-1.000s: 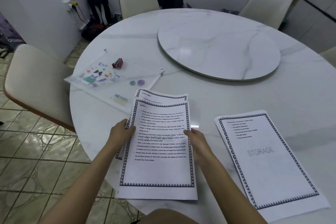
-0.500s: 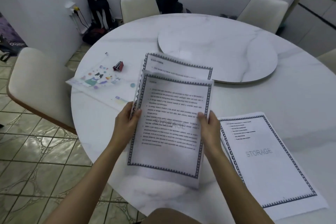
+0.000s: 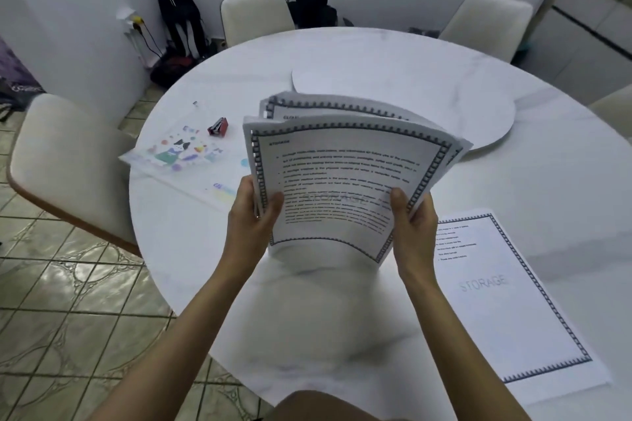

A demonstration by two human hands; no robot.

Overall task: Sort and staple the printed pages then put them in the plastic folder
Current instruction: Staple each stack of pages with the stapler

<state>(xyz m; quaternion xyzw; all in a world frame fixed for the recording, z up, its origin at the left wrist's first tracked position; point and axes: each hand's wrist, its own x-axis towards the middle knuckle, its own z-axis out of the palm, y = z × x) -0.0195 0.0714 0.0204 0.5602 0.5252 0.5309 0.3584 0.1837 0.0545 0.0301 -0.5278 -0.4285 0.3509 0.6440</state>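
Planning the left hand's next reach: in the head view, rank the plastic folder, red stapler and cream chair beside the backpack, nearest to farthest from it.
1. plastic folder, on the table just left of the left hand.
2. red stapler, farther back on the left.
3. cream chair, beyond the table's far edge.

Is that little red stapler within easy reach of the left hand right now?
Probably yes: the stapler lies uncovered just beyond the left hand, with nothing between. But that hand grips the pages, so it must let go first.
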